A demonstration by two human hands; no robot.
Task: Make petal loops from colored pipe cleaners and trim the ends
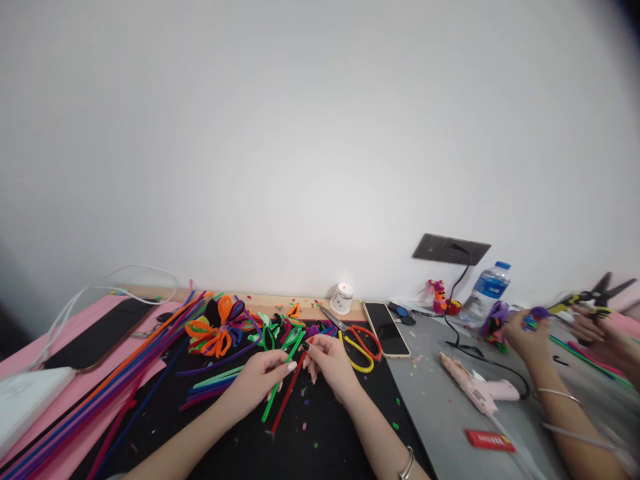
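My left hand (257, 381) pinches a green pipe cleaner (270, 403), which slants over the black mat (250, 447). Beside it, my right hand (330, 363) has its fingertips closed on a red pipe cleaner (286, 407), its lower end close to the mat. Left of my hands lie short pipe cleaners (210, 387) in mint, blue and magenta. Just beyond is an orange pipe-cleaner flower (220, 333) among other looped pieces. Scissors with yellow and red handles (367, 360) rest past my right hand.
Long pipe cleaners (115, 387) and a dark phone (100, 333) lie at left. A paper cup (342, 299) and another phone (387, 330) stand or lie behind. At right are a pink glue gun (480, 390), a water bottle (489, 290) and a co-worker's hands (530, 333) with pliers (595, 293).
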